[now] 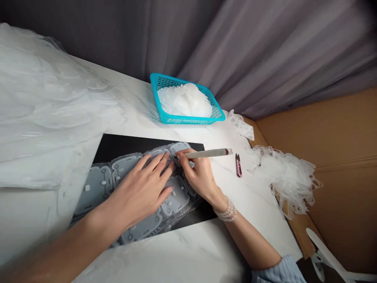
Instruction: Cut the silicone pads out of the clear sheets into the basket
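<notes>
A translucent sheet of moulded, rounded shapes [123, 167] lies on a black mat [118, 144] on the white table. My left hand [141, 188] rests flat on the sheet, fingers spread, holding nothing. My right hand [200, 173], with a beaded bracelet at the wrist, pinches a slim pale pen-like tool [210, 153]. The tool's back end, dark red near the tip, points right. Its working end is at the sheet's upper right part, close to my left fingertips, and is mostly hidden by my fingers.
A turquoise basket [185, 119] of white translucent pieces stands at the back. Stacked translucent sheets [44, 106] fill the left side. Small pink-handled snips [238, 167] lie right of the mat, near a heap of clear scraps [290, 177]. Cardboard [338, 157] borders the right side.
</notes>
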Demonstrator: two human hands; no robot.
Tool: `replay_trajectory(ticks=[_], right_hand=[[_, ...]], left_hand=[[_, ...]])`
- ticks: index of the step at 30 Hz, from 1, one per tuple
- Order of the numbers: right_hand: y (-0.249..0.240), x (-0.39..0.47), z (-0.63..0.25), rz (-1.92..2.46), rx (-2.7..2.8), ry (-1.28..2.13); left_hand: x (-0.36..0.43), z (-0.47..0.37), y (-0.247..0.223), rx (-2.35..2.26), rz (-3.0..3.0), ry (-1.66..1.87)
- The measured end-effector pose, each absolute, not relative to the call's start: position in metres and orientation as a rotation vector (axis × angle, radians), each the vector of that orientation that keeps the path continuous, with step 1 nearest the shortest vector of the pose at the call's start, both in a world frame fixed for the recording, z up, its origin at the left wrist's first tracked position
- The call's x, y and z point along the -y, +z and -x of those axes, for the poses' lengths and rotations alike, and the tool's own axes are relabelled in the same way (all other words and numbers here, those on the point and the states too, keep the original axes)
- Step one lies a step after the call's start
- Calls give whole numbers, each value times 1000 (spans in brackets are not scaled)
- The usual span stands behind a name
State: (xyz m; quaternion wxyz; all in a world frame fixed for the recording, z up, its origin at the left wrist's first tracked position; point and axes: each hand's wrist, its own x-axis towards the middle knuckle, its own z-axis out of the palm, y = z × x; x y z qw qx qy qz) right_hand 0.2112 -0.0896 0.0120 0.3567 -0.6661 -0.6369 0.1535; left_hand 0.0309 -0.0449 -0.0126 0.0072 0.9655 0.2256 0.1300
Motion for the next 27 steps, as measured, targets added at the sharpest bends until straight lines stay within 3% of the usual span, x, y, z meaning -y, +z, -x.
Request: replay_trajectory(ticks=[11, 27], right_hand=[[12, 101, -209, 1626, 1827, 420], [9, 104, -203, 1648, 1964, 278]], left_hand=[[100, -43, -7, -1126, -2951, 408], [79, -35, -11, -906, -2939, 327]])
